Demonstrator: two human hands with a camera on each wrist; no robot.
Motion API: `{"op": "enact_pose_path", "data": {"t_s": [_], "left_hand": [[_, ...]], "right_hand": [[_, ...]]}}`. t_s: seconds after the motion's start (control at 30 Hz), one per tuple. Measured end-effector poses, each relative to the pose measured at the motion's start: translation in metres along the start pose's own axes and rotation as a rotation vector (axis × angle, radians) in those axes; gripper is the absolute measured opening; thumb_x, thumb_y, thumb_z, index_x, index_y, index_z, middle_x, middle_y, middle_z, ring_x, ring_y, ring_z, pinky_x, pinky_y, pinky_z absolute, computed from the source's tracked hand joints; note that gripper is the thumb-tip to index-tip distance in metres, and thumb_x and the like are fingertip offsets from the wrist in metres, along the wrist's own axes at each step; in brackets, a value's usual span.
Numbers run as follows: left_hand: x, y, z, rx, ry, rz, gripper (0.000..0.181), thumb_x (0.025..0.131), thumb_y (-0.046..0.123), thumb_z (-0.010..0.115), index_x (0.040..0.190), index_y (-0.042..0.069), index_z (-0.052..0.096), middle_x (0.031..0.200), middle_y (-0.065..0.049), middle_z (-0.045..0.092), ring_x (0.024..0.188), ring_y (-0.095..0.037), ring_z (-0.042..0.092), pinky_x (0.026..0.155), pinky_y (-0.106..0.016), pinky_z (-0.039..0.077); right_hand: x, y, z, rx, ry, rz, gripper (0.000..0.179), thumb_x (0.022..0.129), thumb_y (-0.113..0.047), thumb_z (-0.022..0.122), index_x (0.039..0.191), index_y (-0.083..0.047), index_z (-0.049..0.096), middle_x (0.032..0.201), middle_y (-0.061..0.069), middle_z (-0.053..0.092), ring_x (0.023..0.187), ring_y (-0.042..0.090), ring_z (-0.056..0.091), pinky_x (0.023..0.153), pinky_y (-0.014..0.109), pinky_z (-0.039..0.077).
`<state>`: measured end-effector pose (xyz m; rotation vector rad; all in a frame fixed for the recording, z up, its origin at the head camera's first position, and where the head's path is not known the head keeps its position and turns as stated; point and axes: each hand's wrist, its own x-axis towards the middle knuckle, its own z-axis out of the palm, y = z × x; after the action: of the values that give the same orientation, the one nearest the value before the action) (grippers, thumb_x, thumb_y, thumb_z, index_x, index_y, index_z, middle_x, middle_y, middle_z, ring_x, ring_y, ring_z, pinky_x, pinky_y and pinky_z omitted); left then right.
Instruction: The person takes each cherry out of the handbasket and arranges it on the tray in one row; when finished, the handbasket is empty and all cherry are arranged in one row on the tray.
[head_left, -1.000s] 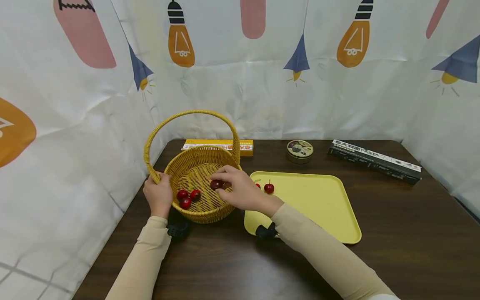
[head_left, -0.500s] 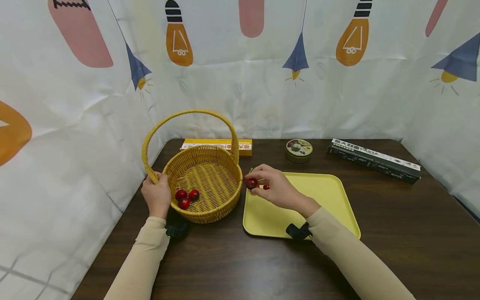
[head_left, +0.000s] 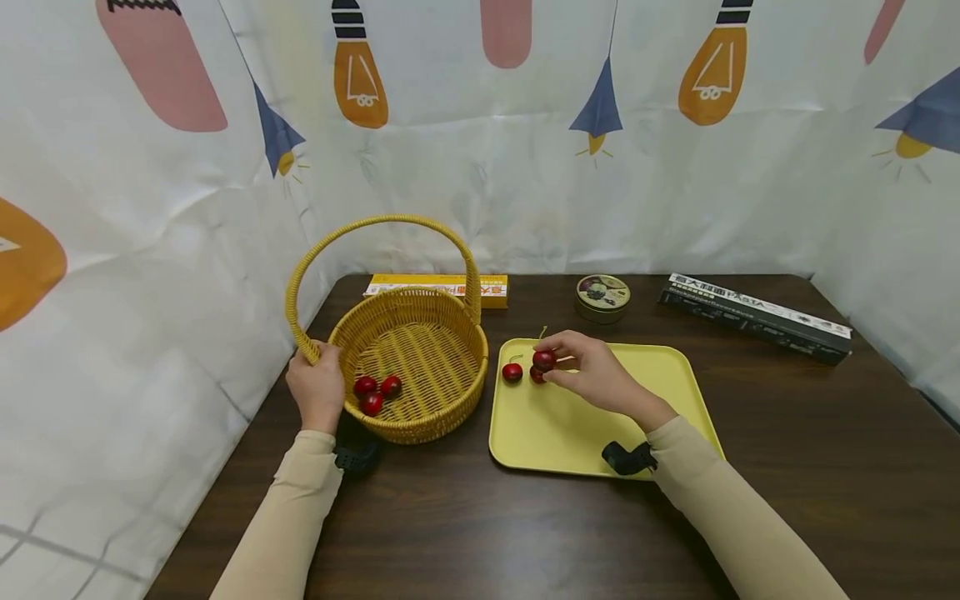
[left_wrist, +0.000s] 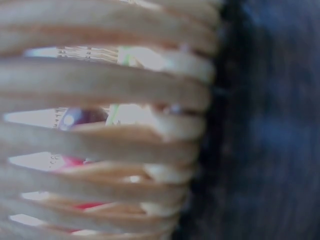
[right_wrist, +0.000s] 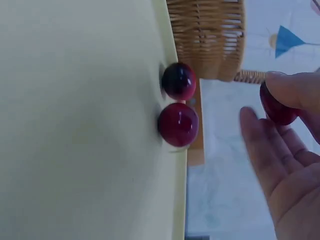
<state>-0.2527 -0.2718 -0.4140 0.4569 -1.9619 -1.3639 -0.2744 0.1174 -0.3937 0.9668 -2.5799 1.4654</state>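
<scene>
- Left hand (head_left: 317,387) grips the basket (head_left: 420,430) at its handle's (head_left: 390,219) base, a good hold; the wicker looks light, springy.
- 3 cherries (head_left: 371,404) lie inside.
- 2 cherries (head_left: 512,372) sit in the tray's (head_left: 540,437) far-left part.
- Right hand (head_left: 603,379) pinches 1 cherry (head_left: 544,359) above the tray, probably light, slick: hold its sides gently. 1 s ago both were over the basket.

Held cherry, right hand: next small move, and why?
I'd probably lower the held cherry onto the yellow tray, beside the two cherries there. The right hand pinches it over the tray, and the right wrist view shows it apart from the tray's surface.
</scene>
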Motion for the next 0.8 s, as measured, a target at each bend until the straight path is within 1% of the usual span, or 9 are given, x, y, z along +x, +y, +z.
{"op": "enact_pose_path", "data": {"t_s": [0.1, 0.2, 0.27, 0.4, 0.47, 0.53, 0.6, 0.67, 0.8], "left_hand": [[0.001, 0.002, -0.001, -0.004, 0.000, 0.006, 0.023, 0.093, 0.016, 0.054, 0.071, 0.008, 0.050, 0.051, 0.003, 0.036, 0.043, -0.012, 0.032, 0.047, -0.029, 0.032], [0.001, 0.001, -0.001, -0.001, -0.006, 0.010, 0.024, 0.093, 0.016, 0.054, 0.071, 0.008, 0.049, 0.052, 0.003, 0.035, 0.044, -0.012, 0.032, 0.047, -0.029, 0.032], [0.000, -0.002, -0.001, 0.006, -0.004, 0.015, 0.024, 0.093, 0.016, 0.054, 0.070, 0.009, 0.049, 0.052, 0.002, 0.035, 0.044, -0.014, 0.032, 0.047, -0.029, 0.032], [-0.004, -0.004, 0.000, 0.019, -0.012, 0.014, 0.026, 0.093, 0.017, 0.053, 0.069, 0.009, 0.047, 0.052, 0.001, 0.034, 0.044, -0.015, 0.032, 0.045, -0.029, 0.031], [-0.006, -0.006, -0.001, 0.031, -0.013, 0.006, 0.027, 0.093, 0.016, 0.052, 0.068, 0.009, 0.046, 0.051, 0.000, 0.033, 0.044, -0.015, 0.031, 0.045, -0.030, 0.031], [-0.008, -0.007, -0.002, 0.038, -0.013, 0.000, 0.027, 0.093, 0.015, 0.052, 0.067, 0.009, 0.045, 0.051, 0.000, 0.032, 0.043, -0.016, 0.031, 0.044, -0.030, 0.031], [-0.008, -0.007, -0.003, 0.040, -0.007, 0.003, 0.027, 0.092, 0.015, 0.052, 0.067, 0.009, 0.045, 0.051, 0.000, 0.032, 0.043, -0.016, 0.031, 0.044, -0.030, 0.030], [-0.008, -0.006, -0.003, 0.037, -0.004, 0.015, 0.027, 0.093, 0.015, 0.051, 0.067, 0.008, 0.045, 0.051, 0.000, 0.032, 0.043, -0.015, 0.031, 0.044, -0.030, 0.030], [-0.004, -0.003, -0.003, 0.027, -0.001, 0.032, 0.027, 0.093, 0.015, 0.051, 0.067, 0.008, 0.046, 0.051, 0.001, 0.033, 0.043, -0.015, 0.031, 0.044, -0.030, 0.031]], "right_hand": [[0.000, 0.002, -0.007, -0.020, 0.008, 0.035, 0.038, 0.085, 0.002, 0.071, 0.122, -0.001, 0.061, 0.118, 0.015, 0.061, 0.102, 0.031, 0.063, 0.085, 0.046, 0.053], [-0.001, 0.009, -0.014, -0.062, 0.037, 0.053, 0.038, 0.085, -0.001, 0.072, 0.122, -0.004, 0.062, 0.118, 0.013, 0.061, 0.099, 0.028, 0.063, 0.082, 0.043, 0.054], [-0.002, 0.022, -0.018, -0.083, 0.061, 0.060, 0.040, 0.085, -0.004, 0.073, 0.123, -0.007, 0.063, 0.117, 0.010, 0.062, 0.097, 0.025, 0.063, 0.080, 0.040, 0.055], [-0.007, 0.034, -0.026, -0.127, 0.085, 0.104, 0.041, 0.086, -0.007, 0.073, 0.125, -0.006, 0.062, 0.114, 0.009, 0.063, 0.096, 0.024, 0.064, 0.078, 0.039, 0.055], [-0.010, 0.040, -0.027, -0.148, 0.061, 0.137, 0.041, 0.086, -0.009, 0.074, 0.125, -0.006, 0.063, 0.114, 0.009, 0.063, 0.096, 0.024, 0.065, 0.078, 0.038, 0.055], [-0.013, 0.044, -0.028, -0.158, 0.020, 0.165, 0.040, 0.085, -0.010, 0.074, 0.124, -0.006, 0.064, 0.115, 0.009, 0.064, 0.097, 0.024, 0.066, 0.077, 0.037, 0.054], [-0.014, 0.048, -0.028, -0.175, -0.019, 0.170, 0.039, 0.085, -0.011, 0.075, 0.122, -0.007, 0.065, 0.117, 0.011, 0.063, 0.097, 0.026, 0.066, 0.077, 0.037, 0.053], [-0.014, 0.051, -0.028, -0.192, -0.044, 0.167, 0.038, 0.084, -0.010, 0.076, 0.120, -0.008, 0.065, 0.114, 0.011, 0.062, 0.097, 0.027, 0.064, 0.076, 0.037, 0.052], [-0.011, 0.054, -0.028, -0.248, -0.060, 0.157, 0.038, 0.081, -0.010, 0.077, 0.118, -0.008, 0.067, 0.108, 0.009, 0.061, 0.093, 0.026, 0.060, 0.070, 0.035, 0.050]]}}
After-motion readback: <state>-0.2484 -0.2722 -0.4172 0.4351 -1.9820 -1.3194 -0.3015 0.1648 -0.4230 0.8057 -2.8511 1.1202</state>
